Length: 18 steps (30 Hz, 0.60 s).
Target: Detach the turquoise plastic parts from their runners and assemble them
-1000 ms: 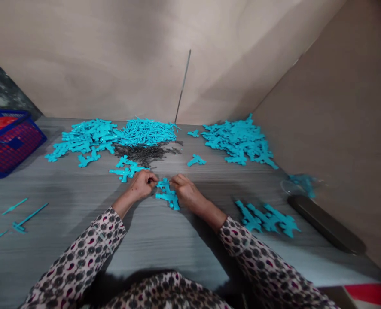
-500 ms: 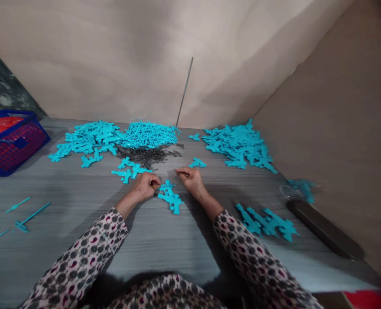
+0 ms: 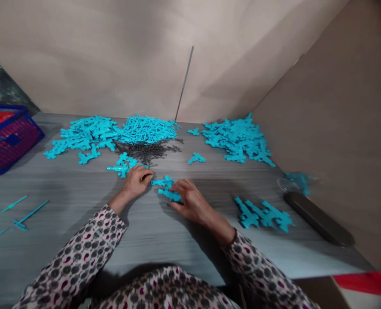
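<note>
Two turquoise plastic pieces lie one behind the other between my hands: the farther piece (image 3: 162,182) and the nearer piece (image 3: 168,194). My left hand (image 3: 138,179) is closed at the left of them, fingertips pressed together; what it pinches, if anything, is too small to tell. My right hand (image 3: 187,198) reaches over the right end of the nearer piece with thumb and fingers apart. Just behind my left hand, a few turquoise pieces (image 3: 122,165) lie partly hidden by it.
Farther back are a left heap of turquoise pieces (image 3: 89,133), thin turquoise sticks (image 3: 148,129), dark thin parts (image 3: 141,151) and a right heap (image 3: 237,137). A blue basket (image 3: 13,143) stands left. Several pieces (image 3: 264,213) and a dark long object (image 3: 319,219) lie right.
My right hand has moved down and toward the nearer piece, and its fingers have opened. My left hand has shifted slightly left and up. The view has shifted a little.
</note>
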{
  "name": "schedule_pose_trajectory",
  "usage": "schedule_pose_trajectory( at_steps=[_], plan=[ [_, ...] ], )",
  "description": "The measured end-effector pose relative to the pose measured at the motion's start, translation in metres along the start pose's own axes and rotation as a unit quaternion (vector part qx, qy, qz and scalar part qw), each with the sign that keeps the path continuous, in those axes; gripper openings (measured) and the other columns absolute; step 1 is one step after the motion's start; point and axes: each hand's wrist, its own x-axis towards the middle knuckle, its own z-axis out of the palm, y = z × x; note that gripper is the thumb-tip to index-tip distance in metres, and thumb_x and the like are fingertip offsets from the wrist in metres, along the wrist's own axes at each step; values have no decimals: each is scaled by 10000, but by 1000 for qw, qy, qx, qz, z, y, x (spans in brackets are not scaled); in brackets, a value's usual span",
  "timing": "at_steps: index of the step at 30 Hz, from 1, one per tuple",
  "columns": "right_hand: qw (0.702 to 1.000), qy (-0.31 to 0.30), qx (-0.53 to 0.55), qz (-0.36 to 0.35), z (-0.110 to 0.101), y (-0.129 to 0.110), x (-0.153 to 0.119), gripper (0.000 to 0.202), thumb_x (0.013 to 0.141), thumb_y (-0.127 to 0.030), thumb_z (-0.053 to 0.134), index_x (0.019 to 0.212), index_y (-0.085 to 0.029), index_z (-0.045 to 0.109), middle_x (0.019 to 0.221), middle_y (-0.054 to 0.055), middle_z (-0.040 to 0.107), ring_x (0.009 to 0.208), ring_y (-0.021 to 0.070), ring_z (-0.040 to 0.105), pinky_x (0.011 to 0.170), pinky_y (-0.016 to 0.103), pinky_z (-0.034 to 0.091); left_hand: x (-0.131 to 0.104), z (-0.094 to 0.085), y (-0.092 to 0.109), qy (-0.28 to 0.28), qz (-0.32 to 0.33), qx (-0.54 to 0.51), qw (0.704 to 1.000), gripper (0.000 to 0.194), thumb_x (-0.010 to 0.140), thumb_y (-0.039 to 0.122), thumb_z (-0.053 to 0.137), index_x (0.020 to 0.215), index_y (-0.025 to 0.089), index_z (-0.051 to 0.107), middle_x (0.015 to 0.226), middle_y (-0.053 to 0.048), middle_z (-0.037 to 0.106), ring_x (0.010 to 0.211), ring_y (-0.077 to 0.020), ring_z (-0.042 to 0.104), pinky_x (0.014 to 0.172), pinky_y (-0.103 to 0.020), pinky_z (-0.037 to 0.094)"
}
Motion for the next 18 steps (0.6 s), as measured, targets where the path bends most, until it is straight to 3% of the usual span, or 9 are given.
schedule_pose_trajectory(
  at_steps=[2,5,8,14,18],
  plan=[
    [999,-7,-25,22,0,-6,-10,412,733,-234,780,1112,-177,632,1107,142,615,1036,304,554,921,470,463,-6,-6,12,-3,37,11,999,145,869,207,585,886,189,727,851,-59,694,858,-210,592,867,-383,435],
    [999,1,-1,43,4,-4,-19,433,759,-175,737,1164,-196,588,1128,126,575,1046,280,551,892,424,498,-14,-8,37,-56,113,25,992,172,865,235,613,1004,193,704,960,-68,678,949,-229,557,898,-397,423],
    [998,14,40,51,7,3,-21,411,771,-119,692,1153,-218,577,1088,90,567,1019,244,569,883,380,504,-17,-4,54,-93,122,82,985,240,852,216,623,1086,183,672,1079,-97,646,1011,-263,521,881,-413,423],
    [991,27,123,48,3,5,-18,304,778,-97,665,1057,-212,631,941,46,585,878,191,590,806,316,492,-16,-2,56,-137,108,140,975,144,875,196,581,968,182,690,929,-91,643,956,-269,525,851,-422,413],
    [962,91,240,94,0,8,-14,165,788,-209,674,953,-199,678,854,28,608,768,159,587,682,263,470,-17,0,49,-103,115,45,987,121,880,248,591,890,183,693,847,-72,649,875,-226,543,820,-371,422]
  ],
)
